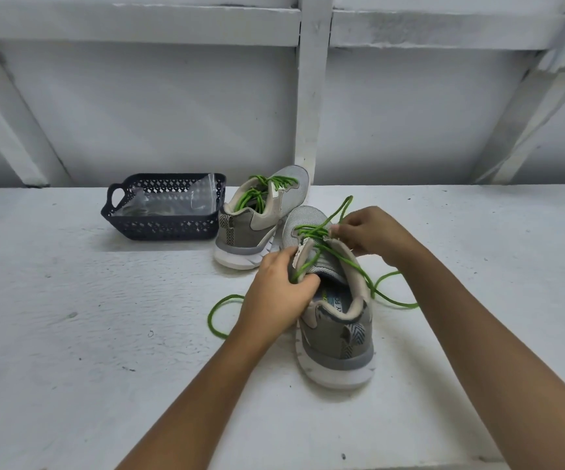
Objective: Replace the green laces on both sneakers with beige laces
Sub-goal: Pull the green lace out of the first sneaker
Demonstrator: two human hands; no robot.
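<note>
Now: unlacing the near sneaker (338,334), which stands heel toward me on the white bench (71,300). My left hand (274,293) grips its left flank, fingers curled over the edge by the tongue, to steady it. My right hand (372,235) pinches the green lace (311,232) at an eyelet on the right side, and a loop stands up beyond the fingertips. The lace's loose ends trail on the bench, one on each side.

Method note: pull one crossing at a time, straight out of its eyelet, working down toward the toe. Keep the left hand's hold firm so the shoe does not tip. Feed slack from the trailing ends so nothing snags.

Behind, just touching at the sole, the far sneaker (254,232) is fully laced in green, untouched. Beside it sits the dark basket (162,228) with a clear plastic bag (159,206) inside. I judge the beige laces are in there, but cannot tell.
</note>
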